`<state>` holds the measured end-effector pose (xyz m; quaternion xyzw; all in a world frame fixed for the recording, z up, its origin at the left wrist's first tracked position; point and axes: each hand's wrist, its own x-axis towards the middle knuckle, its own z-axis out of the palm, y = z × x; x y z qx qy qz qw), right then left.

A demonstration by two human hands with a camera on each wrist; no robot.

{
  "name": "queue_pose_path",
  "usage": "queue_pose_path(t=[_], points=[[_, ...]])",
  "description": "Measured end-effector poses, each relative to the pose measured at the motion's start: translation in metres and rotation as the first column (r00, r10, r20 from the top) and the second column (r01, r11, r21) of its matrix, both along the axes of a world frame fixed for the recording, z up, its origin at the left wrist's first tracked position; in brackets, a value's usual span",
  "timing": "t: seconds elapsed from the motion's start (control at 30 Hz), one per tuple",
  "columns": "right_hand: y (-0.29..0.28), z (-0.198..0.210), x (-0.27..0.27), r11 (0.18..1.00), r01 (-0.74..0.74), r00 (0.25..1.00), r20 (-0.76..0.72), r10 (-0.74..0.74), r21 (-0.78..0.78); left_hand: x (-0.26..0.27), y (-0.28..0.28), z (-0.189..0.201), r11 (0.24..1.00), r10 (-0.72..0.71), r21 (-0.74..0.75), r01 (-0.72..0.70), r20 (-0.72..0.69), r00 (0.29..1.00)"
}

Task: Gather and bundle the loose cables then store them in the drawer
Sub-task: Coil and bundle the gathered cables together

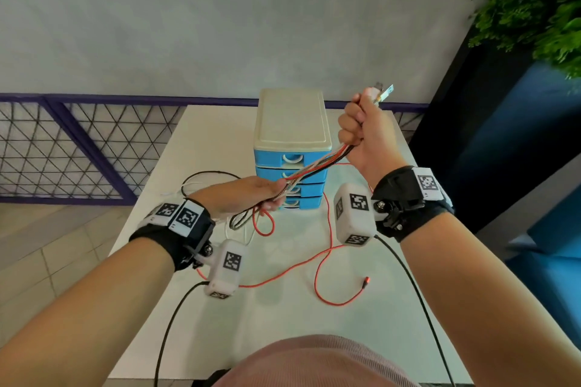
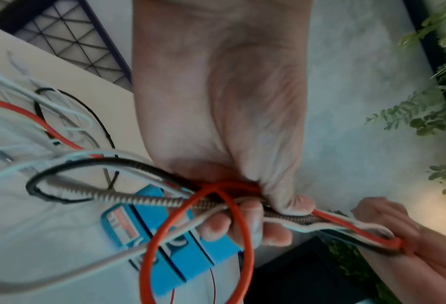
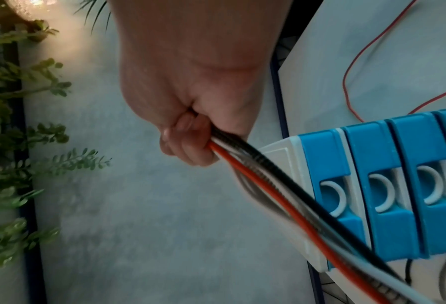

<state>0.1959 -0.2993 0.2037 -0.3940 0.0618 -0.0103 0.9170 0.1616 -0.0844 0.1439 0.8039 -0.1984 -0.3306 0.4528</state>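
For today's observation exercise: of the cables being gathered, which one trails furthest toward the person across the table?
The red cable. It loops over the table toward the person, its free end lying loose, while the black and white ones stay by the left hand.

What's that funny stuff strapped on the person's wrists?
Both arms are bare, with no sleeves. Each wrist has a black strap with white tags printed in black-and-white square codes. A white box-shaped camera hangs under the left wrist and another under the right wrist, both with the same codes. A thin black cable trails from each box.
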Motion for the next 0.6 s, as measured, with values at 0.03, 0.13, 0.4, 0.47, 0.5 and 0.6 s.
queue_pose_path(t=[0.03,0.13,0.4,0.47,0.5,0.6], points=[[-0.001,-0.002,-0.001,0.999,-0.034,0.999,-0.008,0.034,-0.015,0.001,0.003,0.001,1.0,0.011,0.009,-0.011,-0.005,1.0],[0.002,-0.007,-0.004,0.98,-0.156,0.988,-0.034,0.153,-0.123,0.005,0.004,0.005,0.997,0.033,0.075,-0.033,0.001,0.999],[0.009,-0.01,-0.024,0.7,-0.601,0.796,-0.205,0.57,-0.386,0.016,0.003,0.019,0.927,0.01,0.347,-0.14,0.351,0.936],[0.013,-0.013,-0.027,0.653,-0.657,0.748,-0.222,0.625,-0.377,0.017,0.0,0.028,0.904,-0.053,0.402,-0.145,0.442,0.896],[0.015,-0.014,-0.027,0.667,-0.643,0.76,-0.21,0.615,-0.376,0.016,-0.002,0.034,0.9,-0.076,0.41,-0.146,0.479,0.875],[0.02,-0.02,-0.027,0.75,-0.562,0.824,-0.158,0.544,-0.349,0.015,-0.005,0.048,0.9,-0.113,0.406,-0.157,0.566,0.817]])
